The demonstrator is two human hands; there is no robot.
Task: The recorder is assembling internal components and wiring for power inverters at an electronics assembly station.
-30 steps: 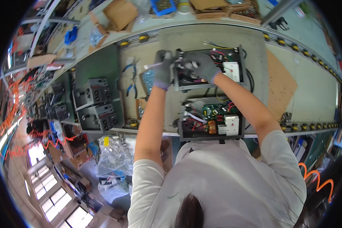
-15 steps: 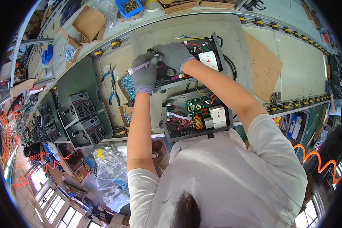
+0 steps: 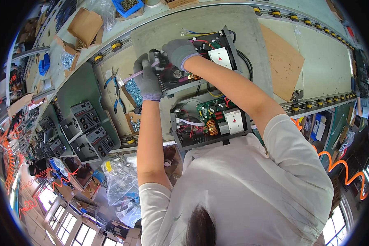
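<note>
Both my hands wear grey gloves and work at the left end of the farther open metal case (image 3: 180,87), which holds circuit parts and a white block. My left hand (image 3: 147,80) is closed around a pale pinkish flat cable (image 3: 132,77), whose end sticks out to the left. My right hand (image 3: 179,52) is curled beside a dark panel piece (image 3: 158,58) at the case's end; its fingertips are hidden, so what they grip cannot be made out. Nearer to me sits a second open case (image 3: 192,142) with a green circuit board (image 3: 209,110) and a copper coil (image 3: 211,127).
Two pairs of pliers (image 3: 118,92) lie left of a carton of small screws (image 3: 133,91). Further left, finished-looking panels with fans (image 3: 86,117) stand in a green tray. A brown cardboard sheet (image 3: 279,61) lies right of the grey work board (image 3: 258,49). Rollers (image 3: 307,105) line the bench edges.
My left hand has turned and shifted slightly left and down, and the flat cable now reaches further out to the left. The dark panel piece shows more between my hands. The view has shifted slightly.
</note>
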